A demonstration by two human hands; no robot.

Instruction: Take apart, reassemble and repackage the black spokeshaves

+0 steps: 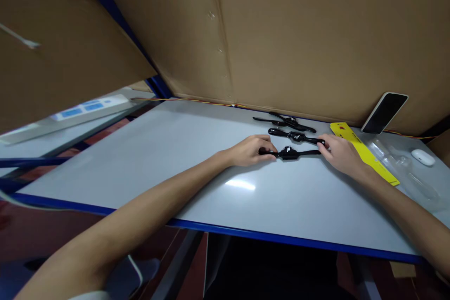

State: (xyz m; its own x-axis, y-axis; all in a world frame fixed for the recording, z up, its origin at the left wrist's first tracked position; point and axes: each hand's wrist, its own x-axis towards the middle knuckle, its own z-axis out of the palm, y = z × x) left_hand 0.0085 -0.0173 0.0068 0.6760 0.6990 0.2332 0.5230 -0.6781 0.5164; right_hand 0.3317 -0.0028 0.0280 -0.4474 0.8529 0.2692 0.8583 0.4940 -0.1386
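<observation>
A black spokeshave (pixel 289 153) lies nearest to me on the table, its two handles pointing left and right. The fingers of my left hand (pixel 251 151) are closed round its left handle. My right hand (pixel 341 153) is closed at its right end, thumb at the handle tip. The fingertips of that hand also reach the right end of a second black spokeshave (pixel 297 137), which lies just behind and nearly parallel. Farther back, more black spokeshaves (pixel 291 123) lie crossed over each other, partly overlapping.
Right of my right hand lie a yellow card sleeve (pixel 369 157) and clear plastic packaging (pixel 418 178). A phone (pixel 385 113) leans on the brown board (pixel 316 33) behind; a white earbud case (pixel 423 157) sits nearby. The table (pixel 140 164) has a blue edge. A power strip (pixel 84 111) is at left.
</observation>
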